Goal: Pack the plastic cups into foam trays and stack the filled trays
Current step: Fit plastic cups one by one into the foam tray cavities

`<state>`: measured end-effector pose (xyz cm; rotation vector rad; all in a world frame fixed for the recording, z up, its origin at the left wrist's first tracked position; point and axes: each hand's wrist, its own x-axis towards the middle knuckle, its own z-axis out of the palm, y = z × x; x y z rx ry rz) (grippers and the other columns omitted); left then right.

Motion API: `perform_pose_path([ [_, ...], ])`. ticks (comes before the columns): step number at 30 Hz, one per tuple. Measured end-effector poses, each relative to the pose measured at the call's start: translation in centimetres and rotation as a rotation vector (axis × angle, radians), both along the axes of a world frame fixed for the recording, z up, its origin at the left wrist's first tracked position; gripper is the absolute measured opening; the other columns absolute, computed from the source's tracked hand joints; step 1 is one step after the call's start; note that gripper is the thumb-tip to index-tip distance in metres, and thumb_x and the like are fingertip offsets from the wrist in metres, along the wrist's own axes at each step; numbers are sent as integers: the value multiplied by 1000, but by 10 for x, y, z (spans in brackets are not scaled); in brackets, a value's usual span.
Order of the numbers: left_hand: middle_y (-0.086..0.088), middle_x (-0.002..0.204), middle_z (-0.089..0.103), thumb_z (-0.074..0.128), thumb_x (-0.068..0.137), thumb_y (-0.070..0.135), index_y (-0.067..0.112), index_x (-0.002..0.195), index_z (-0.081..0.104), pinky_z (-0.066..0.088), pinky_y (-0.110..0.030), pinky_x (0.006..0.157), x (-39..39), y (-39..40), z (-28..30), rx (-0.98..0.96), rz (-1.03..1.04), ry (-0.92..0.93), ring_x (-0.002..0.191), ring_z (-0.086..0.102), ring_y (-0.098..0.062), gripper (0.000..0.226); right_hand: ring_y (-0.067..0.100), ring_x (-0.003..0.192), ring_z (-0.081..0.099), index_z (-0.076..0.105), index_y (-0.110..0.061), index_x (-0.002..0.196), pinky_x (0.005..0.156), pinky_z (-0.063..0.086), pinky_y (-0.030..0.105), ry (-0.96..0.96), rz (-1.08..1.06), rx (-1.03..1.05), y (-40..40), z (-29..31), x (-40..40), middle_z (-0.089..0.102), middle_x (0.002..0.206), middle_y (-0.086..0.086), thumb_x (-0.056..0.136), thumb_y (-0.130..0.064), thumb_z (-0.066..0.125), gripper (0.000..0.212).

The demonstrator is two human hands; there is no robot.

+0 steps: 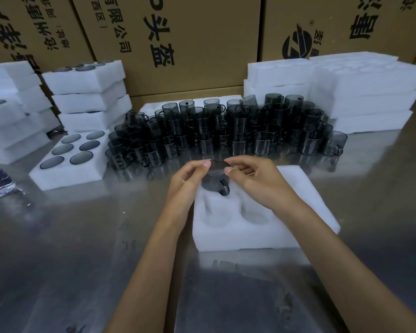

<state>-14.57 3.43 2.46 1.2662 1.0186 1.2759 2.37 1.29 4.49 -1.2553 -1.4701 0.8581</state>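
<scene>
Both forearms come up from the bottom edge and meet over a white foam tray sitting on the shiny metal table right in front of me. My left hand and right hand are each pinching the rim of one smoky grey plastic cup, thumbs and fingertips curled onto it from either side, so both grips are clamped on that same cup. It's upright, handle pointing toward me, and it sits at the far-left pocket of the tray; can't really tell if it's fully seated or just hovering in the hole. Two more round pockets closer to me look bare. Behind that there's a big crowd of loose cups standing packed together across the middle of the table. Off to the left, a filled tray lies flat with six cups showing as dark circles, and behind it a stack of filled trays, plus more foam at the far left edge. On the right is a stack of foam trays. Cardboard boxes with printed text wall off the back.
</scene>
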Motion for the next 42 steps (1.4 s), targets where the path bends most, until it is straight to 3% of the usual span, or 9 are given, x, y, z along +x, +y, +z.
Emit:
perform_pose_path([
  [8,-19,118,68,75,83,31,12,109,70,50,-50,103,-6,-3,-4,-58,-68,-36,110,66,-35,33,-4,71,55,73,-24,111,69,43,4,-103,-26,3,3,-4,0,69,93,-8,93,-22,69,18],
  [12,-11,112,72,75,78,27,12,112,68,53,-38,93,-5,-3,-3,-88,-85,-83,99,70,-23,39,6,82,60,72,-26,104,72,42,4,-132,-32,26,2,-3,-1,67,97,-5,92,-20,70,14],
  [15,-4,115,72,73,79,23,17,125,60,55,-31,89,-6,0,-4,-132,-114,-144,100,71,-17,49,9,94,59,70,-24,113,75,40,5,-185,-34,29,1,-3,-2,63,98,-9,92,-20,69,21],
  [19,-5,118,71,68,89,13,21,132,56,53,-30,87,-10,2,-7,-164,-141,-156,103,70,-18,45,12,120,45,68,-26,123,97,29,19,-378,-64,59,0,-4,-4,61,117,-12,94,-25,65,29],
  [22,-6,114,71,67,91,9,21,129,58,55,-30,82,-9,3,-8,-184,-138,-132,97,71,-19,41,7,131,32,68,-37,121,100,13,25,-595,-134,71,0,-6,-3,56,130,-18,95,-37,62,27],
  [25,-8,112,72,66,92,6,20,128,59,57,-27,72,-10,4,-8,-202,-128,-112,91,72,-19,40,7,136,28,67,-43,120,108,10,32,-655,-144,34,2,-7,-2,54,136,-17,94,-42,61,26],
  [36,-8,106,75,68,89,8,18,117,69,57,-29,72,-7,2,-10,-178,-43,-80,87,72,-19,30,9,136,39,68,-47,114,114,15,35,-632,-140,-30,1,-3,-2,60,133,-18,93,-46,60,23],
  [40,-4,91,77,63,93,17,16,100,75,57,-23,62,-3,10,-13,-178,90,-119,78,72,-15,14,9,125,53,73,-40,105,113,32,33,-441,-50,-182,14,15,9,67,112,-19,90,-37,65,18],
  [42,-5,85,76,59,97,20,14,96,74,58,-27,65,-2,15,-14,-173,127,-151,76,71,-16,17,16,121,57,67,-34,120,111,40,40,-425,-68,-205,32,26,20,64,112,-13,90,-34,65,30],
])
